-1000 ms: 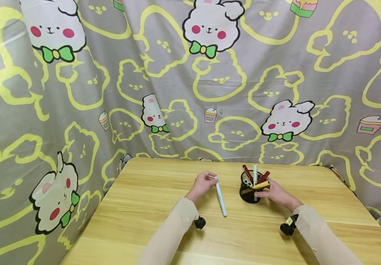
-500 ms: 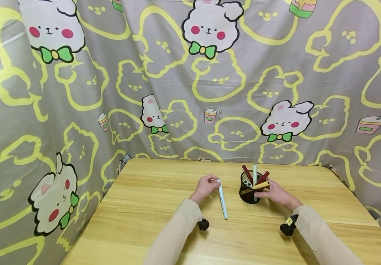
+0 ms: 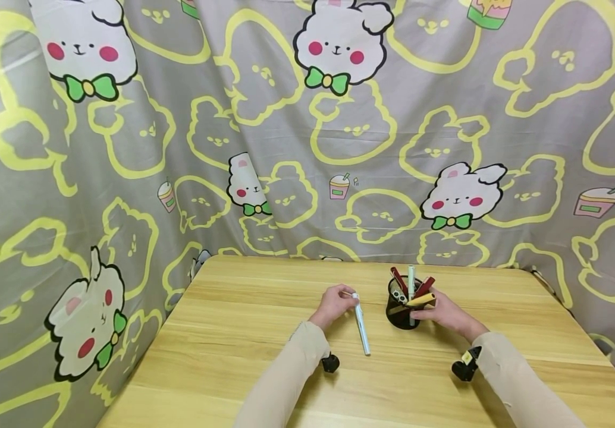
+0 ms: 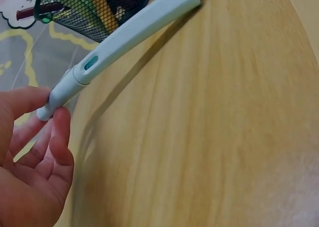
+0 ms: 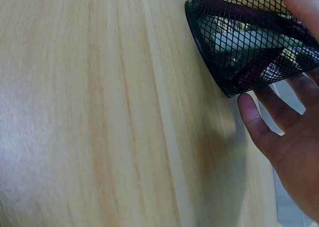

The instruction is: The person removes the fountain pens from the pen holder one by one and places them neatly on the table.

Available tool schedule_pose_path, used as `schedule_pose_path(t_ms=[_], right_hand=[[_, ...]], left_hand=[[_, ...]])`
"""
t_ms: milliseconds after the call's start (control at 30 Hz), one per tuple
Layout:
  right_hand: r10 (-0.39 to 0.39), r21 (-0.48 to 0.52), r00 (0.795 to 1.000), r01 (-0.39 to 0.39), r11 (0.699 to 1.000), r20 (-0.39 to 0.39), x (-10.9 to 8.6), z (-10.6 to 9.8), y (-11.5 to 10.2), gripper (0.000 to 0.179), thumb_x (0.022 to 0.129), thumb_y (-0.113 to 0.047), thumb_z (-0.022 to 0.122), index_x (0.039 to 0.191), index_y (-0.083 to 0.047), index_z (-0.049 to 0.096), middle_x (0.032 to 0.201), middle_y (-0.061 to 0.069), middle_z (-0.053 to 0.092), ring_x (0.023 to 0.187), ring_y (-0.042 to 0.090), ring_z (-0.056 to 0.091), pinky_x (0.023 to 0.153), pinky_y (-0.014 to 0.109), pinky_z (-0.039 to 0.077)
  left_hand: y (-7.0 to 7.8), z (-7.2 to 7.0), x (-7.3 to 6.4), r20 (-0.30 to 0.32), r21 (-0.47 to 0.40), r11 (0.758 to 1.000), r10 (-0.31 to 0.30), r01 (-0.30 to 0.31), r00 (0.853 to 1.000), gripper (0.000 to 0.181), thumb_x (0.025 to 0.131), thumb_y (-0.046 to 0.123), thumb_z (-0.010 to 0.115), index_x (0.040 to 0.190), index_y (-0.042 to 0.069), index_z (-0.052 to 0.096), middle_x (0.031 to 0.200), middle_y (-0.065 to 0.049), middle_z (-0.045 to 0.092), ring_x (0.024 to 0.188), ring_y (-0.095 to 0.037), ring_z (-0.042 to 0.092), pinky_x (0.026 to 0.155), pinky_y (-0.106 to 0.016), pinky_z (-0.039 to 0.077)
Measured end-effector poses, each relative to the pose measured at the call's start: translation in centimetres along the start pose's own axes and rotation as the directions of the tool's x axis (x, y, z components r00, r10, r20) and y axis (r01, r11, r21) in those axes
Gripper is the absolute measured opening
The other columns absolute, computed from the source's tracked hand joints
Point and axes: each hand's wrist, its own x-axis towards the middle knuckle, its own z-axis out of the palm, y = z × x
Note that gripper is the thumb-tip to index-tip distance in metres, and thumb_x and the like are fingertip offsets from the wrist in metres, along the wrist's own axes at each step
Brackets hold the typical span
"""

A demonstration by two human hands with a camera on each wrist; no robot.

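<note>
My left hand (image 3: 334, 306) pinches a light blue pen (image 3: 362, 327) near one end between thumb and fingertips. In the left wrist view the pen (image 4: 134, 37) slants away from the hand, and its far end is at or very near the tabletop. To the right stands a black mesh pen holder (image 3: 397, 318), upright on the table. Around its right side my right hand (image 3: 449, 312) holds it, thumb in front and fingers partly hidden behind. Dark red pens (image 3: 424, 287), a pale green pen (image 3: 411, 279) and a yellow pen (image 3: 421, 299) stick out of it.
The wooden table (image 3: 222, 356) carries the holder between the two arms. A grey curtain (image 3: 286, 137) with cartoon animals hangs behind and to the left of it. Small black cameras (image 3: 330, 363) are strapped at both wrists.
My left hand has moved a little to the right and nearer the person, with the pen in it. The right hand and the pen holder stay where they were.
</note>
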Motion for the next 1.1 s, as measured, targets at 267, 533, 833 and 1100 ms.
schedule_pose_path(t_ms=[267,533,833,1100], right_hand=[[0.002,-0.015,1.0,-0.002,1.0,0.011,-0.06,0.04,-0.02,0.077,0.079,-0.019,0.077,0.138,0.006,0.033,0.126,0.023,0.053,0.12,0.041,0.045,0.103,0.057,0.028],[0.003,-0.01,1.0,-0.003,1.0,0.005,-0.06,0.03,-0.17,0.075,0.079,-0.019,0.077,0.136,0.006,0.035,0.123,0.021,0.056,0.119,0.04,0.047,0.103,0.056,0.028],[0.008,-0.026,1.0,-0.008,1.0,-0.004,-0.07,0.0,-0.3,0.076,0.079,-0.019,0.078,0.137,0.006,0.035,0.125,0.023,0.054,0.12,0.041,0.045,0.103,0.057,0.028],[0.008,-0.026,1.0,-0.008,1.0,0.002,-0.1,-0.06,-0.3,0.075,0.079,-0.019,0.077,0.137,0.005,0.035,0.126,0.022,0.054,0.121,0.041,0.043,0.104,0.058,0.026]], left_hand=[[-0.29,0.04,-0.23,0.029,0.063,0.998,-0.012,0.01,1.0,0.02,0.084,0.005,0.069,0.102,-0.004,0.065,0.076,-0.001,0.065,0.066,-0.019,0.064,0.05,-0.021,0.041],[-0.49,0.0,-0.13,0.051,0.12,0.993,-0.016,0.009,0.999,0.018,0.085,0.007,0.07,0.101,-0.001,0.067,0.08,0.0,0.063,0.065,-0.012,0.059,0.051,-0.02,0.043],[-0.69,0.0,0.15,0.07,0.199,0.98,-0.011,-0.004,0.997,0.015,0.086,0.01,0.07,0.098,0.002,0.068,0.079,0.0,0.06,0.064,-0.01,0.056,0.052,-0.02,0.044],[-0.81,-0.04,0.23,0.057,0.238,0.971,0.016,-0.029,0.998,0.011,0.086,0.012,0.07,0.093,0.004,0.069,0.078,0.002,0.061,0.064,-0.008,0.054,0.053,-0.019,0.044]])
